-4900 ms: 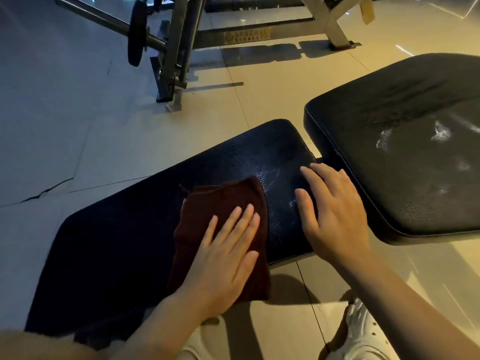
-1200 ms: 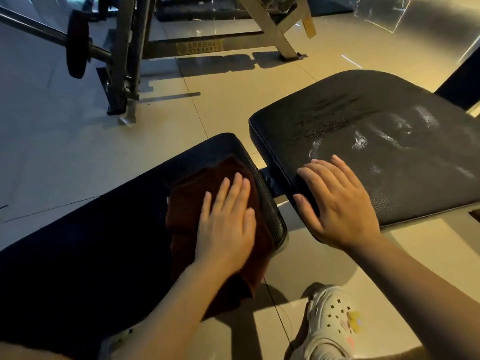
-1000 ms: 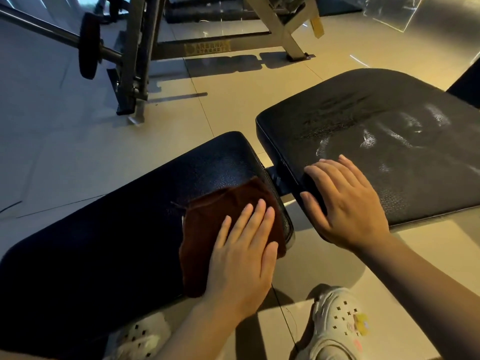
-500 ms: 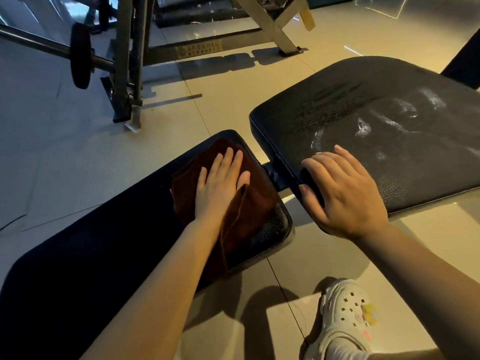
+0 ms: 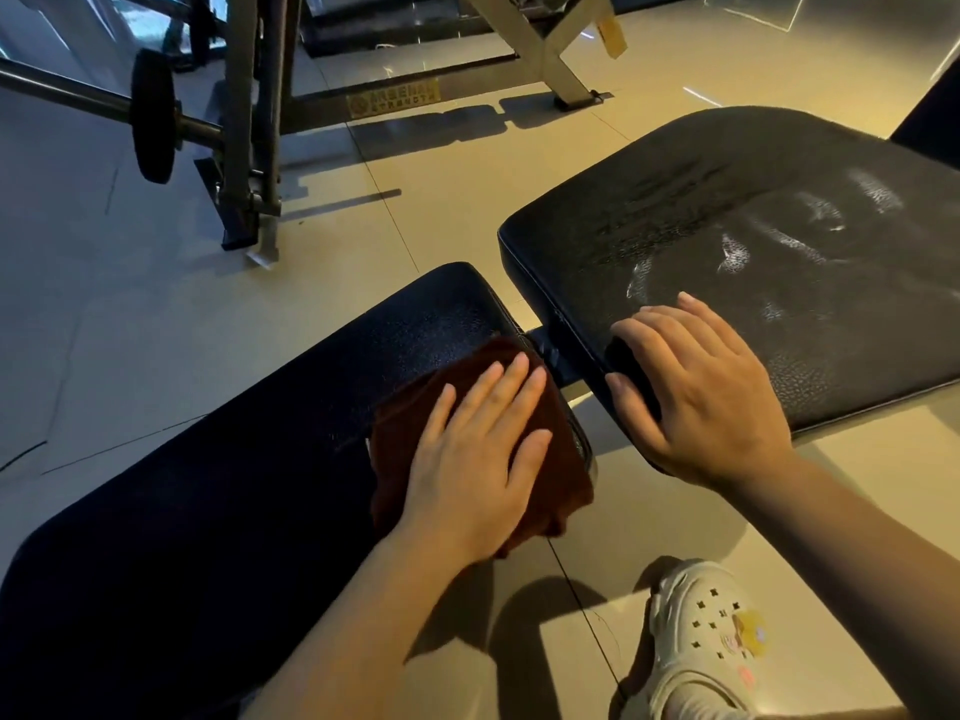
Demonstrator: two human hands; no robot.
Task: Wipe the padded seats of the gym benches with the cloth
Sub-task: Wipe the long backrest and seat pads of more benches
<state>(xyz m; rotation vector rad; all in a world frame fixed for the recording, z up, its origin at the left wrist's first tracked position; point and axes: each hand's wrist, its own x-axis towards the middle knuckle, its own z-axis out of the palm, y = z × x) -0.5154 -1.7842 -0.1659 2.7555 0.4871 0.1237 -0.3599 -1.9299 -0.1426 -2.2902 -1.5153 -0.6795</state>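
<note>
A gym floor (image 5: 130, 314) of large pale tiles lay under warm, low light, with dark grout lines running across it and a thin crack near the left edge. Beyond the fingers stood a metal weight rack (image 5: 249, 122), its upright posts bolted to a base bearing a gold nameplate (image 5: 393, 97) whose lettering was too small to read. A steel barbell (image 5: 93, 101) carrying a black weight plate (image 5: 152, 115) jutted out to the left. An angled beige frame leg (image 5: 540, 49) met the floor farther right. Long shadows fell from the equipment across the tiles, and bright glints streaked the far right floor.
</note>
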